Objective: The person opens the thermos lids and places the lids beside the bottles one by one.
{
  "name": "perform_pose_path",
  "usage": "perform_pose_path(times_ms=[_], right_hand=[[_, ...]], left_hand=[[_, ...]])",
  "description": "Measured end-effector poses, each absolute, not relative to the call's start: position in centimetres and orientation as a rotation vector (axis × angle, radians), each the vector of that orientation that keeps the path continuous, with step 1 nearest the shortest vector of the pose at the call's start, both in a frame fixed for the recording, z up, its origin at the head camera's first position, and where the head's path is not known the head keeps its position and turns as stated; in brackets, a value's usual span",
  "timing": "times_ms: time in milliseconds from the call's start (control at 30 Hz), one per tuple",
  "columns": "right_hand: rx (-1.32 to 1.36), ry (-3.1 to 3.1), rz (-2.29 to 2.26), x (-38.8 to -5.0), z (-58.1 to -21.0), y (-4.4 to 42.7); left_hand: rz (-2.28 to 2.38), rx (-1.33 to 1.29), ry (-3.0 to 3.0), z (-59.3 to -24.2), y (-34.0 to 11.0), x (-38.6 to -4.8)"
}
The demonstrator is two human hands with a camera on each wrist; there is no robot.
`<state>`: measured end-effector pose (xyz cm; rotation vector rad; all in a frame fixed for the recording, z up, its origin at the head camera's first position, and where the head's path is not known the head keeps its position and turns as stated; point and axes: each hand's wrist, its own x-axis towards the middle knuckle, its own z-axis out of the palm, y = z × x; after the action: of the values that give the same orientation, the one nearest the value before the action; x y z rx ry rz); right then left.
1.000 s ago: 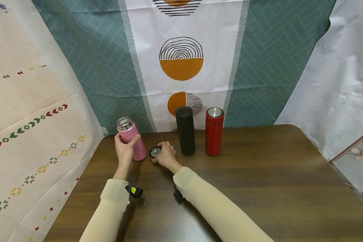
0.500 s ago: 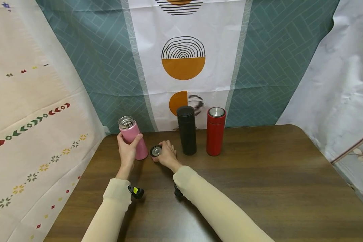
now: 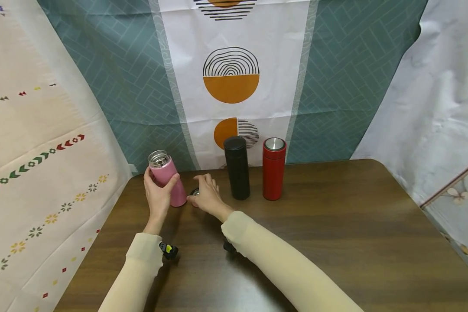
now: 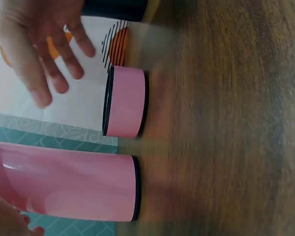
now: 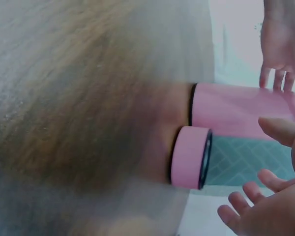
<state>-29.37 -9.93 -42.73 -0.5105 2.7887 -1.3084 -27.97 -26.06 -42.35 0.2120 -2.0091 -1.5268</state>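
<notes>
My left hand [image 3: 156,200] grips the pink thermos [image 3: 165,174], its thumb and fingers around the body. The thermos stands lidless at the table's back left, its steel mouth showing. Just to its right sits the pink lid [image 3: 195,192], partly hidden in the head view by my right hand [image 3: 209,196]. Both wrist views show the lid [image 4: 125,101] resting on the table with its inner side up. My right hand [image 5: 270,196] hovers over the lid, apart from it, fingers spread and holding nothing.
A black thermos [image 3: 237,169] stands upright right of my right hand, and a red thermos [image 3: 274,171] with a steel-topped cap beyond it. The wooden table [image 3: 335,225] extends to the right. Patterned cloth [image 3: 234,86] hangs behind its back edge.
My right hand has let go of the pink lid and risen slightly above it, shifting left. The lid stays on the table. My left hand keeps hold of the pink thermos.
</notes>
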Motion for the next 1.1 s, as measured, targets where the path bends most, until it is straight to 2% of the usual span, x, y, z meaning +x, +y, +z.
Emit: perform_pose_path(times_ms=[233, 500, 767, 1100], right_hand=[[-0.656, 2.845, -1.26, -29.1, -41.4, -8.8], [-0.836, 2.718, -1.399, -28.0, -39.4, -6.7], [-1.19, 2.759, -1.448, -27.2, -36.6, -3.9], [-1.338, 2.841, -1.485, -26.2, -35.6, -0.2]], left_hand=[[-1.537, 0.098, -1.773, -41.1, -25.5, -27.1], [-1.382, -0.002, -1.611, -38.2, -23.1, -24.5], [-1.273, -0.158, -1.643, -36.4, -21.6, -23.6], [-1.335, -0.259, -1.665, -35.1, -18.9, -23.1]])
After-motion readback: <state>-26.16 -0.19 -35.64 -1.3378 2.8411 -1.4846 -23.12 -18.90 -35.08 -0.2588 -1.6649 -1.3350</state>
